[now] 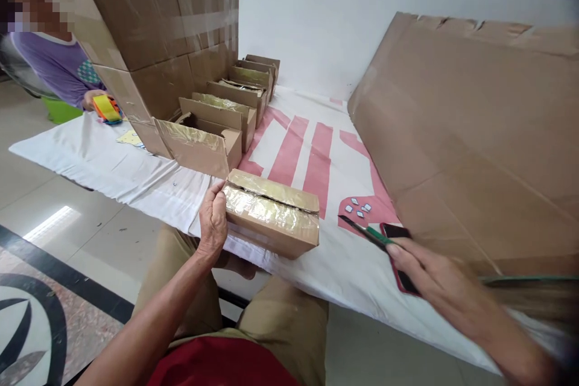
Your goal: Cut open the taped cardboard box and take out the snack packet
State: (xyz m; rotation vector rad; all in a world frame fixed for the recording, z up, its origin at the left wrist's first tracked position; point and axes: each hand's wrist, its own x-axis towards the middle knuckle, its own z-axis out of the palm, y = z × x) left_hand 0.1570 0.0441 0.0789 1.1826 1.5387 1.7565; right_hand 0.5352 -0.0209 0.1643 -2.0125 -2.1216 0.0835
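Observation:
My left hand (pixel 213 217) grips the left end of a closed cardboard box (pixel 271 235), thumb near its top edge. Shiny clear tape covers the box's top, where a narrow gap runs lengthwise between the flaps. The box sits tilted at the table's front edge. In my right hand (pixel 420 265) is a slim green-handled tool (pixel 375 234) with a dark pointed tip; its exact kind is unclear. That tip points left, close to several small white pieces (pixel 360 214) on a red patch of the cloth. Below the right hand lies a red-edged phone (pixel 401 280), partly covered.
Several cardboard boxes (pixel 194 142) stand in a row along a tall cardboard panel (pixel 158 24). Another large panel (pixel 474 132) rises at right. A white-and-red cloth (pixel 316 160) covers the table. At left, a person in purple (pixel 49 66) holds an orange-and-yellow tape roll (pixel 107 108).

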